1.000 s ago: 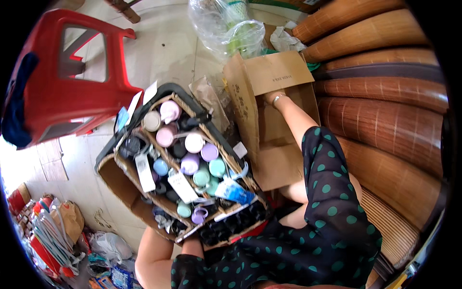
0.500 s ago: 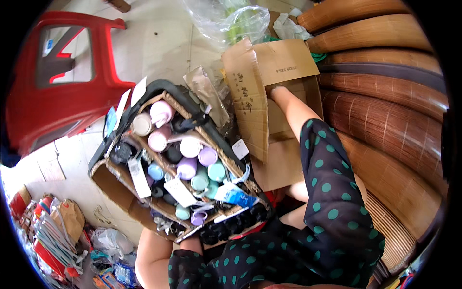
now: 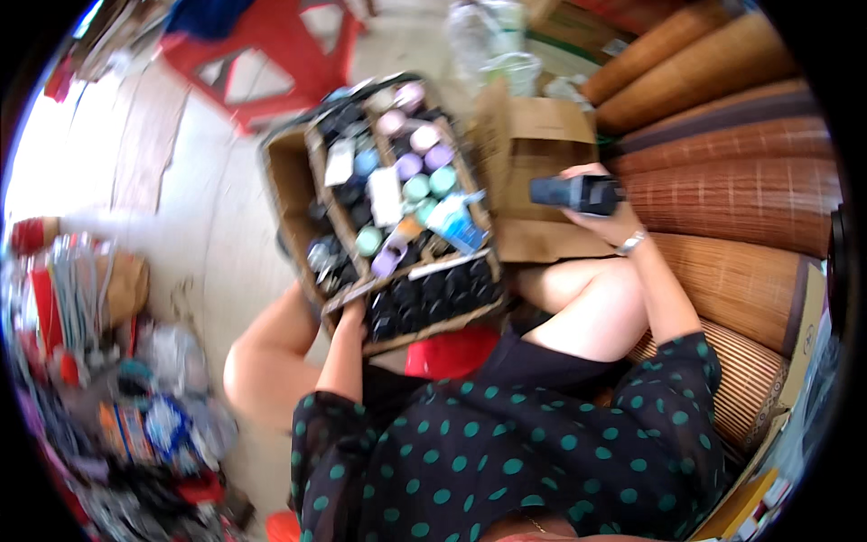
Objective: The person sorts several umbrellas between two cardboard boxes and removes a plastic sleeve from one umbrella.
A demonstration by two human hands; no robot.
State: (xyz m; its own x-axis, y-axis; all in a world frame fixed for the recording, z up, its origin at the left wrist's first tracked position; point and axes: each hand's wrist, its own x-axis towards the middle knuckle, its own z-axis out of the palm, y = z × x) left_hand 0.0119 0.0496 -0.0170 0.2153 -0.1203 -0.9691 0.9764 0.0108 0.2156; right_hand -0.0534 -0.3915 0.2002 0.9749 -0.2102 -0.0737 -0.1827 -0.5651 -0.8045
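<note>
My left hand (image 3: 348, 312) grips the near edge of a cardboard tray (image 3: 291, 172) packed with several small bottles with pastel and black caps (image 3: 415, 167). The tray is tilted above my knees. My right hand (image 3: 603, 210), a watch on its wrist, holds a dark blue-black bottle (image 3: 574, 192) above an open cardboard box (image 3: 533, 172) that sits to the right of the tray.
A red plastic stool (image 3: 271, 54) stands on the pale floor beyond the tray. Rolled brown bamboo mats (image 3: 722, 181) are stacked along the right. A heap of packets and bags (image 3: 117, 388) lies at the left. Clear plastic bags (image 3: 492, 41) sit behind the box.
My right hand has come out of the cardboard box holding a dark bottle. The view has swung, so the tray and stool sit further right and up.
</note>
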